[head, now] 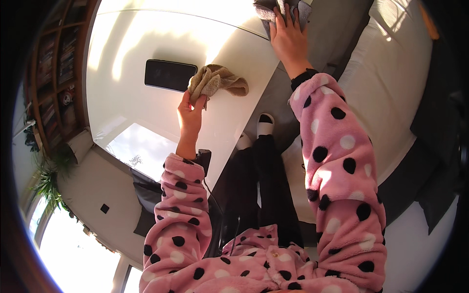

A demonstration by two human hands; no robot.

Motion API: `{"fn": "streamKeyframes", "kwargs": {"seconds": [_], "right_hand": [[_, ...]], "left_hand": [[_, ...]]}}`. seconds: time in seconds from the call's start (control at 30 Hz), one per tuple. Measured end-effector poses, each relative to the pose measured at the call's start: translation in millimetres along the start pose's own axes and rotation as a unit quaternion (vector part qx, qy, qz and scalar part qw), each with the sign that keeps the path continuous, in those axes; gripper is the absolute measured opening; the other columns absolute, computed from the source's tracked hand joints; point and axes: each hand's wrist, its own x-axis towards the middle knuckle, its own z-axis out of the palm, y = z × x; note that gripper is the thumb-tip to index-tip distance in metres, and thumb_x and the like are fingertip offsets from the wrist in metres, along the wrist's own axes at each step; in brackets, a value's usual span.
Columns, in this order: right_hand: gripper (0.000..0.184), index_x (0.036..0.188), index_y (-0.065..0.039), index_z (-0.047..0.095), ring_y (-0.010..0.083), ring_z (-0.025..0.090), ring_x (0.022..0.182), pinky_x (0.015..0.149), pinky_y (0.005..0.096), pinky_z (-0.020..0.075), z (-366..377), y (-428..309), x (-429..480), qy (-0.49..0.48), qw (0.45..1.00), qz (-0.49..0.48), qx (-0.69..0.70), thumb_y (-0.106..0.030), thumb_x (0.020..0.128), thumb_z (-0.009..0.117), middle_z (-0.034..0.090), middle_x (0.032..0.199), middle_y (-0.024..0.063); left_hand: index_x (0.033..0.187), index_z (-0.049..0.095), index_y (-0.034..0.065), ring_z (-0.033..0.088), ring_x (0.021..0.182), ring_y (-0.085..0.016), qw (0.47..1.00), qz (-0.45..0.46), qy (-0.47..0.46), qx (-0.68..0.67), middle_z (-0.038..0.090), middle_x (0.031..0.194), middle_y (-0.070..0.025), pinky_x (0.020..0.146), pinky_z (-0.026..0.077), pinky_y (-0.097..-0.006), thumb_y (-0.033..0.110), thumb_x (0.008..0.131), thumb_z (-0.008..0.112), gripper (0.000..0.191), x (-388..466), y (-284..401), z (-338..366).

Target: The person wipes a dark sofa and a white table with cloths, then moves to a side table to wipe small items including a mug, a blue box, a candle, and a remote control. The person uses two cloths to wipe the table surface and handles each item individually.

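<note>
My left hand [190, 115] pinches the lower edge of a crumpled beige-brown fabric piece [216, 80], which looks like a sock or small cloth. It is just over the glossy white table [121, 106]. Close by on its left is a black smartphone [170, 75], screen up and dark. At the top of the view my right hand [291, 42] reaches out to a bunch of grey towelling fabric [265, 13], its fingers spread over it. Whether those fingers grip the fabric is unclear, and the frame cuts off part of the bunch.
A white-covered sofa or bed [388, 69] runs along the right. A black object [204, 159] with a cable stands beside my left wrist. Bookshelves [58, 58] and a green plant [51, 183] are on the left. My slippered feet [265, 124] are between table and seat.
</note>
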Motion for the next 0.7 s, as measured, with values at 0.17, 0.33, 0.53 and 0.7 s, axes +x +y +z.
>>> {"fn": "streamKeyframes", "kwargs": {"seconds": [0.17,0.33,0.53,0.7], "right_hand": [[0.045,0.130,-0.016,0.053,0.0334,0.045,0.129,0.106,0.0580,0.0305,0.1,-1.3,1.0,0.016,1.000,0.008,0.023,-0.032,0.089,0.059,0.050,0.139,0.0126],[0.043,0.128,-0.015,0.055,0.0349,0.047,0.127,0.106,0.0583,0.0296,-0.9,-3.2,2.1,0.028,0.999,0.007,0.029,-0.031,0.088,0.058,0.051,0.138,0.0140],[0.042,0.126,-0.013,0.057,0.0346,0.046,0.128,0.106,0.0593,0.0290,-3.4,-0.9,3.3,0.021,0.999,-0.002,0.035,-0.028,0.087,0.059,0.050,0.138,0.0143],[0.044,0.127,-0.014,0.056,0.0341,0.044,0.129,0.106,0.0597,0.0289,-5.6,-4.0,2.3,0.000,0.999,0.015,0.034,-0.027,0.086,0.059,0.051,0.137,0.0145]], "left_hand": [[0.101,0.058,-0.0010,0.047,0.119,-0.032,0.893,0.278,0.091,0.342,0.046,0.129,-0.0143,0.096,0.043,-0.0449,0.005,0.076,0.071,0.029,19.5,22.0,17.8],[0.083,0.058,0.0034,0.023,0.140,-0.040,0.761,0.415,-0.053,0.497,0.033,0.149,-0.0137,0.112,0.016,-0.0608,0.013,0.072,0.072,0.020,19.6,32.3,65.8],[0.083,0.058,0.0011,0.049,0.127,-0.029,0.792,0.384,-0.045,0.473,0.053,0.135,-0.0133,0.099,0.046,-0.0403,0.005,0.075,0.067,0.013,5.8,9.0,91.7],[0.072,0.059,0.0015,0.052,0.125,-0.030,0.758,0.447,-0.073,0.469,0.054,0.134,-0.0169,0.098,0.048,-0.0394,0.002,0.074,0.064,0.006,-50.8,2.9,77.3]]}}
